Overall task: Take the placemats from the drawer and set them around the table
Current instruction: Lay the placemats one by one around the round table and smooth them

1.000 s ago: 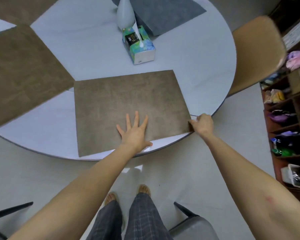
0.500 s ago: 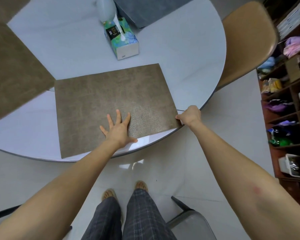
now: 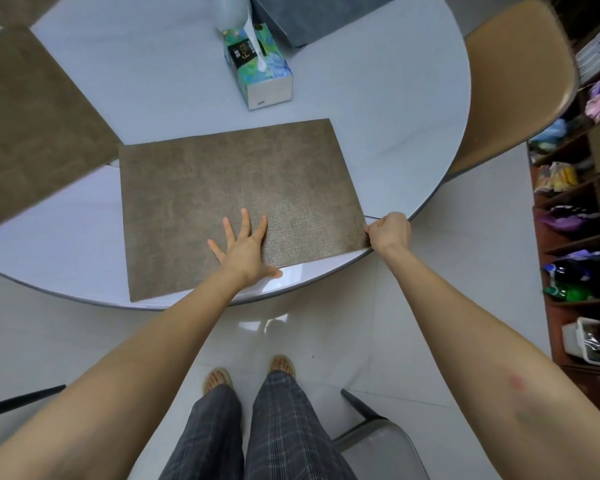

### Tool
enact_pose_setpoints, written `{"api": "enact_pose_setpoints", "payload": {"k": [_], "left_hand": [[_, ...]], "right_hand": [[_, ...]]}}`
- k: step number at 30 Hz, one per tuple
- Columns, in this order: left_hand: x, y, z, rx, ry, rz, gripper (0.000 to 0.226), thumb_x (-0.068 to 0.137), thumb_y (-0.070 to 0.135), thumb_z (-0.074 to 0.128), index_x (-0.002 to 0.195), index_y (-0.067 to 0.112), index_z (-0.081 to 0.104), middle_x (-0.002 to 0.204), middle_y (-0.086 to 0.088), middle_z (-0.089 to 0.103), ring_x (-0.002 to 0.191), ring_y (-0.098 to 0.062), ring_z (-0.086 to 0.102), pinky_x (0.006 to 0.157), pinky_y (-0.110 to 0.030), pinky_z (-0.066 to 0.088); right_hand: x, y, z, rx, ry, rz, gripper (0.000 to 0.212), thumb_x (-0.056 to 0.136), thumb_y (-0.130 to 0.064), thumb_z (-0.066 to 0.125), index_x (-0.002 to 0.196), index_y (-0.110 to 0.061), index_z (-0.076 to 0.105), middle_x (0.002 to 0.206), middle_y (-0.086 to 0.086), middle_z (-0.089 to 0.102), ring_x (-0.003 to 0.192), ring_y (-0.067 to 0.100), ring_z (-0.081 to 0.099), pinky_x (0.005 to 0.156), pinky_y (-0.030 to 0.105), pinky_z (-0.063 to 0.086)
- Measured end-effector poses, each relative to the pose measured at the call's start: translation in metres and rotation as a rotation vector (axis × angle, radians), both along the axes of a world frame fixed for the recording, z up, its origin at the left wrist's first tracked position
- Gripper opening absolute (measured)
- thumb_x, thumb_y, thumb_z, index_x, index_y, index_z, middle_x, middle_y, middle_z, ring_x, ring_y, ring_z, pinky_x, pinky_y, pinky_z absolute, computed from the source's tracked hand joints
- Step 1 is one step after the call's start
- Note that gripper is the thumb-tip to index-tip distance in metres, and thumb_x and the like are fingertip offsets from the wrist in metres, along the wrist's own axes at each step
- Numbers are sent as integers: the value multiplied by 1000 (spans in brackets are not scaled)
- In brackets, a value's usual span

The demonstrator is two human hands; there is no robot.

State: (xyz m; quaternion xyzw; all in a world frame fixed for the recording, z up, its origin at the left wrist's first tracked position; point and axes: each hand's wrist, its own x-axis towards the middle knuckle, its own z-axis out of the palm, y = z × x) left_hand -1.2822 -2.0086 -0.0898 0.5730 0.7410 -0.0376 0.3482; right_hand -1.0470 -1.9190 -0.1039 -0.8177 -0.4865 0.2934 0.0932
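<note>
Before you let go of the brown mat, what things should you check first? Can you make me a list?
1. Brown placemat lies flat on the table: ok.
2. Left hand presses it down, fingers spread: ok.
3. Right hand pinches its right corner: ok.
4. Mat fully on the table: not ok, the near corners reach the rim.
5. Clear of the tissue box: ok.
6. Apart from the neighbouring mat: cannot tell, the corners look very close.

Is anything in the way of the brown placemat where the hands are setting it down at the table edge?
Nothing visible. The brown placemat lies flat on the table, left hand pressed on it, right hand pinching its corner. The tissue box sits apart beyond its far edge.
</note>
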Motion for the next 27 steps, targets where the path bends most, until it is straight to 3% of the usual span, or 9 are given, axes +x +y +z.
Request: {"api": "enact_pose_setpoints", "payload": {"k": [3,5,7,10,14,18,23,27], "left_hand": [[-8,-5,0,93,-52,41,104,78,42,74,154,24,5,161,-3,-17,147,-31,-16,113,-62,-4],[-20,-12,1,288,-39,124,78,91,36,61,153,17,18,162,-7,-4,149,-30,-7,118,-57,6],[-34,-20,-1,415,84,185,61,100,35,43,153,15,19,162,-9,-1,149,-30,-5,120,-51,4],[-54,-29,-18,303,204,282,60,103,40,25,155,19,3,161,-7,-12,147,-31,-14,117,-55,-6],[-61,-38,-43,217,320,233,61,101,46,15,153,25,-9,160,-4,-18,147,-30,-18,115,-58,-9],[-59,-35,-33,126,324,204,62,102,46,14,152,23,-13,159,-5,-21,146,-32,-18,115,-59,-8],[-63,-27,-16,6,305,169,64,101,47,17,153,22,-12,159,-6,-21,146,-34,-17,115,-63,0],[-65,-15,3,-66,334,127,69,99,51,28,153,18,1,161,-12,-7,147,-39,-2,113,-64,9]], "right_hand": [[-12,-18,6,213,-194,113,13,89,-10,53,83,-8,64,95,12,58,96,30,54,80,35,45],[-37,-31,7,384,-237,313,20,92,-14,52,107,-5,61,118,13,55,114,31,48,97,37,39],[-78,-40,3,467,-153,559,35,95,-18,49,127,-4,52,142,14,44,134,31,37,112,37,29],[-145,-44,-16,415,-125,927,55,100,-28,40,150,-12,25,159,7,15,148,24,9,121,38,11],[-180,-47,-41,376,-297,1174,57,102,-39,25,153,-18,12,161,4,8,149,22,4,122,40,5],[-127,-25,-43,348,-333,1056,61,100,-49,19,153,-21,8,161,2,3,149,20,0,122,39,2],[-36,-15,-33,259,-381,773,60,102,-41,19,153,-13,6,161,7,4,149,21,2,121,38,2],[-10,-13,-21,159,-393,676,63,102,-41,17,153,-7,1,161,8,0,149,21,-2,122,39,0]]}}
